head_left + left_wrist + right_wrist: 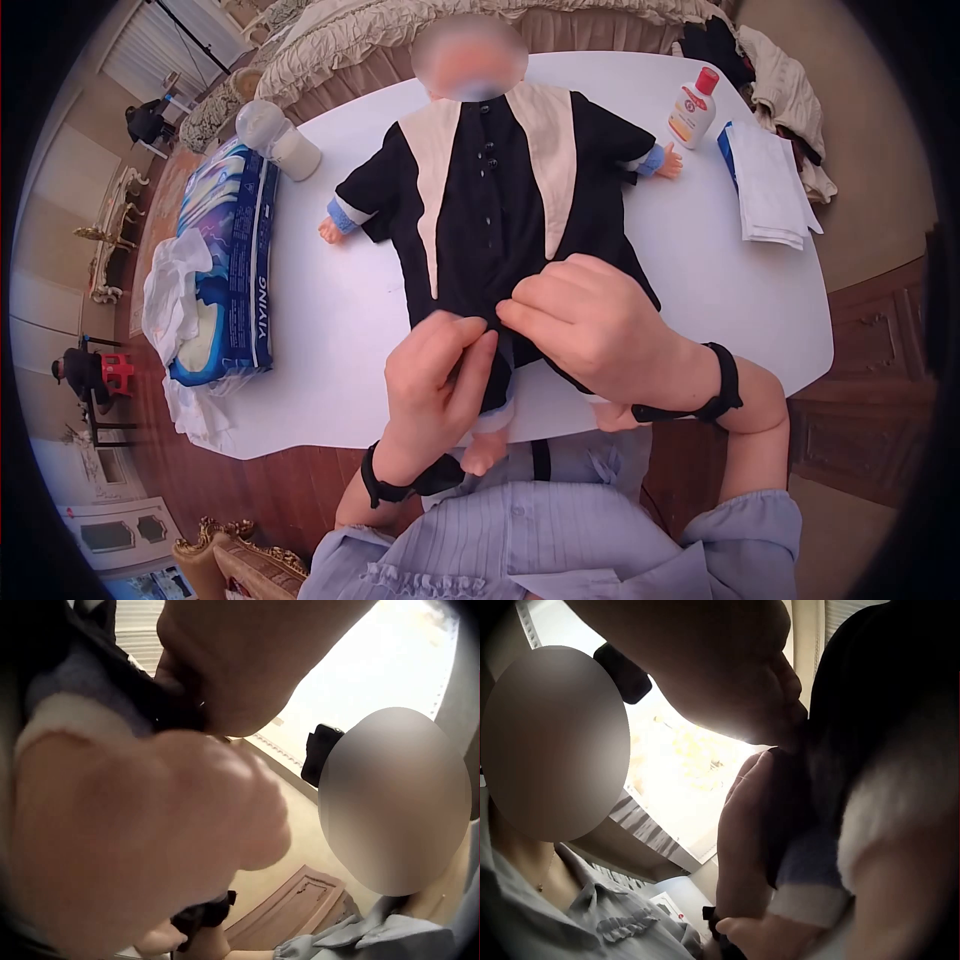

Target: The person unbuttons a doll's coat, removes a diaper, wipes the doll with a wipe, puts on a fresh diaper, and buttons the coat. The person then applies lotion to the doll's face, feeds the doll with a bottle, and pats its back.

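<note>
Now, hands point(437, 378) point(592, 318) on black outfit point(482, 215)

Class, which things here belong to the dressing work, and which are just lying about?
In the job:
doll
black-and-cream outfit, pinched by the left hand and right hand

Apparently lying about:
red-capped bottle
dome-topped bottle
YIYING pack
folded white cloths
crumpled white tissue

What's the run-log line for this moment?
left hand: pinching lower front of black outfit | right hand: pinching it too, close by | doll: on its back, on white table | blue pack: on table
</note>
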A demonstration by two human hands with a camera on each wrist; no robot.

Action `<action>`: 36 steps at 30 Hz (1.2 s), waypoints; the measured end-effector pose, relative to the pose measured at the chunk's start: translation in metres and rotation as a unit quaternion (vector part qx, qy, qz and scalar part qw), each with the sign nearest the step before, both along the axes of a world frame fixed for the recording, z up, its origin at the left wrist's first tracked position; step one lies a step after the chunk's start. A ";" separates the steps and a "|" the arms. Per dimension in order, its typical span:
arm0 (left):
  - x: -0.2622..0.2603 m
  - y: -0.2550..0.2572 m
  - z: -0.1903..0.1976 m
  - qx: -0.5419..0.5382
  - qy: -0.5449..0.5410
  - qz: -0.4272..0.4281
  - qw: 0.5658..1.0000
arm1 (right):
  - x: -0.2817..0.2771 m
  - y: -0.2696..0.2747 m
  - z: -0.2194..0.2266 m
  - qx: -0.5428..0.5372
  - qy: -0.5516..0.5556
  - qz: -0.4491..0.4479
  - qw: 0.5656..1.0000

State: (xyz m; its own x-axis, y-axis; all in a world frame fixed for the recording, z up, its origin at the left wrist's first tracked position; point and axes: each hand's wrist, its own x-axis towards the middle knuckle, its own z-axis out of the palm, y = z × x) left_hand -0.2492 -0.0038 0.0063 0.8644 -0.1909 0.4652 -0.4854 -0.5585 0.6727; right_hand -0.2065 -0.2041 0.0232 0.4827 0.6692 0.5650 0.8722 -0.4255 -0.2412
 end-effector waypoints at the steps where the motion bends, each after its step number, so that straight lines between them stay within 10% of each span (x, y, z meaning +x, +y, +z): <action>1: 0.003 0.000 0.001 -0.044 -0.002 -0.020 0.999 | 0.000 0.000 0.001 0.001 0.001 0.000 1.000; 6: 0.008 0.005 0.001 -0.214 0.187 -0.049 0.957 | 0.003 0.003 -0.007 0.074 0.004 0.018 0.997; 16: 0.015 0.002 -0.005 -0.106 0.102 -0.010 0.989 | 0.012 0.004 -0.021 0.100 0.039 0.031 0.994; 28: 0.012 0.003 -0.021 -0.239 0.142 0.006 0.961 | 0.012 0.008 -0.023 0.112 -0.022 0.053 0.992; 31: 0.012 0.008 -0.010 -0.400 0.277 -0.011 0.874 | 0.013 0.008 -0.023 0.089 -0.019 0.062 0.994; 36: 0.014 0.051 -0.005 -0.426 0.221 -0.012 0.877 | 0.023 -0.019 0.024 0.165 0.211 0.016 0.963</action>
State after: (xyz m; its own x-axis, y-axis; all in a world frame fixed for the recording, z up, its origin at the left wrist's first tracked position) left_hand -0.2356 0.0468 0.0018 0.9967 0.0421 0.0687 -0.0770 0.2453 0.9664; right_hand -0.1838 -0.2227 0.0476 0.6980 0.5058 0.5069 0.6783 -0.2398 -0.6946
